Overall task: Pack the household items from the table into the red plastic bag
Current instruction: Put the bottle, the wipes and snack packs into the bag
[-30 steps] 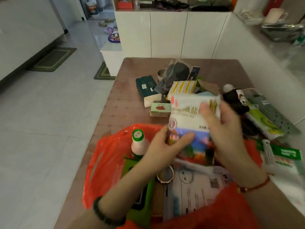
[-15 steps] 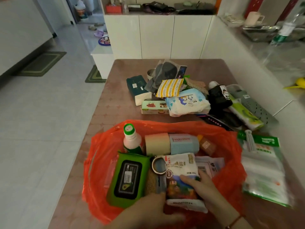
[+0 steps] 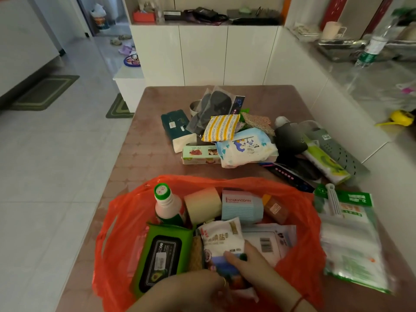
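Note:
The red plastic bag [image 3: 117, 224] lies open at the table's near edge. Inside it are a green-capped bottle [image 3: 166, 204], a green wipes pack [image 3: 161, 255], a tape roll [image 3: 202, 204], a blue box [image 3: 242, 208] and a white salt packet [image 3: 221, 240]. Both hands are low in the bag on that packet: my right hand [image 3: 258, 269] grips its lower end, my left hand [image 3: 191, 291] presses beside it. More items sit in a pile beyond the bag: a baby wipes pack [image 3: 246, 148], a striped sponge cloth [image 3: 220, 128], a small green box [image 3: 199, 155].
A zip-bag pack [image 3: 351, 242] lies right of the red bag. A dark bottle [image 3: 289, 137], a green tube [image 3: 326, 163] and a grey perforated mat [image 3: 337, 149] lie at the table's right side by the white wall. White cabinets stand beyond the table [image 3: 157, 167].
The salt packet went from held above the table down into the bag. Both hands followed it down and toward me, and now rest on it inside the bag.

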{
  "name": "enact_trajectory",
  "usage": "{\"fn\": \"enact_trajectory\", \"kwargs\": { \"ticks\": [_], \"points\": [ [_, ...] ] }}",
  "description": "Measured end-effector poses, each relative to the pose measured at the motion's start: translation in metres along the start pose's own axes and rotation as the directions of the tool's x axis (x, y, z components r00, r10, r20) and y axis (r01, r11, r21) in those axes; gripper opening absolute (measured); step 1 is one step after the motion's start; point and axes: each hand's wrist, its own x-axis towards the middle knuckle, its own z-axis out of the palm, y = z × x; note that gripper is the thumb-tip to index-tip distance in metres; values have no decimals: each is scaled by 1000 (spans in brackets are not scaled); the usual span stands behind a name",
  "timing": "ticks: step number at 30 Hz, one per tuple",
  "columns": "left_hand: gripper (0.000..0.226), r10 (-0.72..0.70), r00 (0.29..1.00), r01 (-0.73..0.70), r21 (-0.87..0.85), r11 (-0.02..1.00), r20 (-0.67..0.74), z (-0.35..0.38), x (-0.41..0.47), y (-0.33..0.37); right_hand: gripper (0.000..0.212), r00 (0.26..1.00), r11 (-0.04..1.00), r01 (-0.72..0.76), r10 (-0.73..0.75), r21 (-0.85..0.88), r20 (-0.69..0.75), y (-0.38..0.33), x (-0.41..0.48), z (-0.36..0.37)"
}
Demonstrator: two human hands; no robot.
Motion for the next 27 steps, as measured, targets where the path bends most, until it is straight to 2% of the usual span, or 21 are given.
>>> {"fn": "enact_trajectory", "kwargs": {
  "ticks": [2,3,4,5,6,8,9,11,13,14,16,18,21,24,26,27],
  "points": [
    [32,118,980,-138,-116,984,-162,-24,-4,4,30,999,973,53,-50,-224,19,-16,-2,-23],
    [30,146,961,-194,-198,961,-233,-43,-11,9,25,995,958,94,-97,-271,2,-28,-3,-39],
    [29,163,933,-256,-274,927,-320,-64,-16,15,22,987,961,138,-152,-239,-43,-39,0,-55],
    [26,137,895,-303,-352,886,-425,-79,-8,19,20,972,980,176,-188,-98,-137,-52,6,-73],
    [22,90,846,-354,-429,831,-525,-97,-1,22,19,953,970,210,-175,123,-246,-66,15,-89],
    [25,-54,711,-471,-532,704,-701,-131,20,26,30,934,811,266,-84,521,-347,-95,45,-118],
    [32,-159,650,-528,-591,610,-744,-150,33,27,41,935,745,256,-30,616,-353,-108,64,-127],
    [44,-330,543,-597,-631,496,-773,-189,53,31,54,930,721,207,66,661,-362,-130,101,-132],
    [54,-434,459,-619,-630,470,-775,-219,75,28,53,886,715,184,176,674,-429,-143,136,-128],
    [59,-477,439,-612,-642,462,-761,-232,86,23,55,850,701,190,233,687,-472,-146,148,-125],
    [71,-566,430,-578,-696,425,-703,-253,105,13,61,764,707,204,317,677,-562,-152,164,-121],
    [77,-645,452,-555,-760,338,-617,-267,119,0,61,710,794,186,298,578,-638,-153,173,-117],
    [73,-695,490,-549,-805,223,-526,-281,134,-14,55,691,855,235,186,461,-698,-153,181,-112],
    [95,-675,566,-580,-810,81,-473,-289,144,-28,52,691,862,282,123,422,-712,-151,186,-115],
    [108,-656,598,-564,-823,65,-461,-294,150,-37,47,675,858,319,94,403,-732,-152,184,-118],
    [108,-643,612,-538,-839,87,-460,-294,143,-32,45,652,863,352,52,363,-756,-154,183,-119]
  ]
}}
